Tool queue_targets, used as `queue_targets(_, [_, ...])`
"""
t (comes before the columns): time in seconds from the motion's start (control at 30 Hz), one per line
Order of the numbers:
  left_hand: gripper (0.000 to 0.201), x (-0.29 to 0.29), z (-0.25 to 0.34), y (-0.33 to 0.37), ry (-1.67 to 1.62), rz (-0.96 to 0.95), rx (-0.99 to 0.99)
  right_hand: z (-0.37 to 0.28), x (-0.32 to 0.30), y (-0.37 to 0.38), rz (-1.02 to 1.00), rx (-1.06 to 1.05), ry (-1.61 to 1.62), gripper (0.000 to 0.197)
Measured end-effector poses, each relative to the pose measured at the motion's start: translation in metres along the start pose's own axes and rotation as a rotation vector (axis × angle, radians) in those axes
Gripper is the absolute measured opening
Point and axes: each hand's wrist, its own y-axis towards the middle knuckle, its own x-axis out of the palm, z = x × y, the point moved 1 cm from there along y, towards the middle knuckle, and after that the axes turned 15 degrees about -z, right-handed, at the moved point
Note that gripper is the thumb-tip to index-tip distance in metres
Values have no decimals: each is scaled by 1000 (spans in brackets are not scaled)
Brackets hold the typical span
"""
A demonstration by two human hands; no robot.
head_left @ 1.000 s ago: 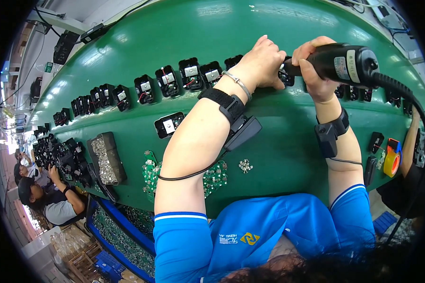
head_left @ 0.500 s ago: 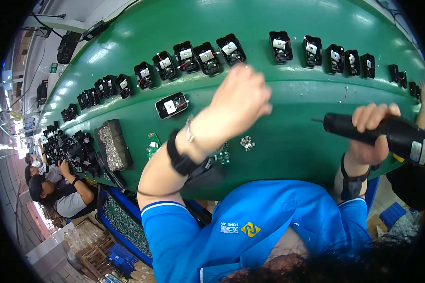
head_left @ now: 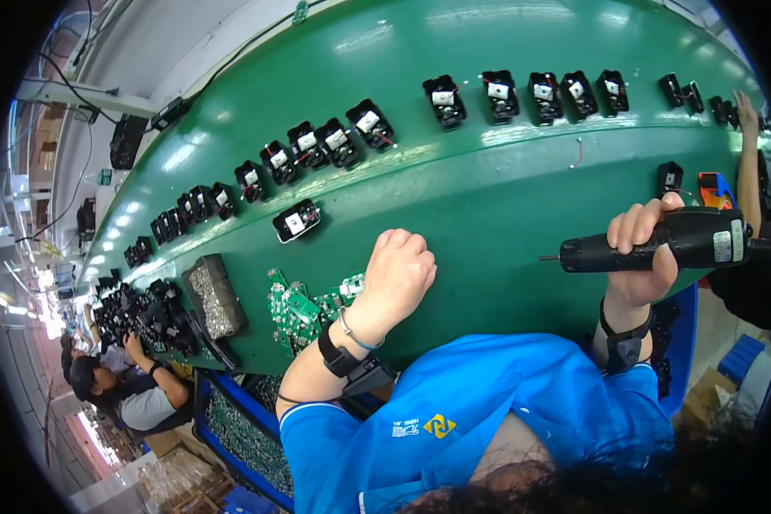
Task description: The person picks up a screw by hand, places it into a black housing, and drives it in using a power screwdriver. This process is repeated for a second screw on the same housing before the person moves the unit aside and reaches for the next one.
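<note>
My right hand (head_left: 644, 248) grips a black electric screwdriver (head_left: 600, 254), its thin bit pointing left over the green table. Low over the table's middle, my left hand (head_left: 400, 270) is closed with knuckles up. Its fingertips are hidden, so what they hold, if anything, does not show. Just left of that hand lie loose green circuit boards (head_left: 295, 307). One black housing with a white part inside (head_left: 297, 220) sits alone farther left. Behind it, similar open black housings (head_left: 340, 142) with white parts and thin red wires stand in a long row.
A dark box of small metal parts (head_left: 216, 295) stands left of the boards, beside a heap of black parts (head_left: 146, 313). An orange and blue object (head_left: 718, 190) lies at right, near another person's hand (head_left: 746, 111). A person (head_left: 128, 377) works at far left.
My left hand has come back from the housing row toward the boards, covering the spot where a small pile of metal pieces showed. The screwdriver stays in my right hand. The view has shifted.
</note>
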Motion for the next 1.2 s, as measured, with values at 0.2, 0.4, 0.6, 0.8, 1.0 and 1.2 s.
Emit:
queue_targets(0.2, [9, -14, 12, 11, -182, 147, -1, -21, -9, -2, -14, -55, -20, 43])
queue_targets(0.4, [10, 0, 42, 42, -1865, 214, 83, -30, 6, 25, -88, -169, 114, 47])
queue_targets(0.6, [12, 1, 67, 68, -2393, 132, 255, -38, 14, 43, -205, -268, 179, 50])
queue_targets(0.8, [15, 12, 69, 69, -2431, 119, 300, -29, 16, 43, -190, -257, 158, 52])
queue_targets(1.0, [16, 11, 75, 73, -2455, 76, 333, -26, 15, 43, -153, -236, 119, 53])
queue_targets(1.2, [16, 7, 83, 77, -2568, 68, 368, -31, 16, 44, -162, -252, 94, 54])
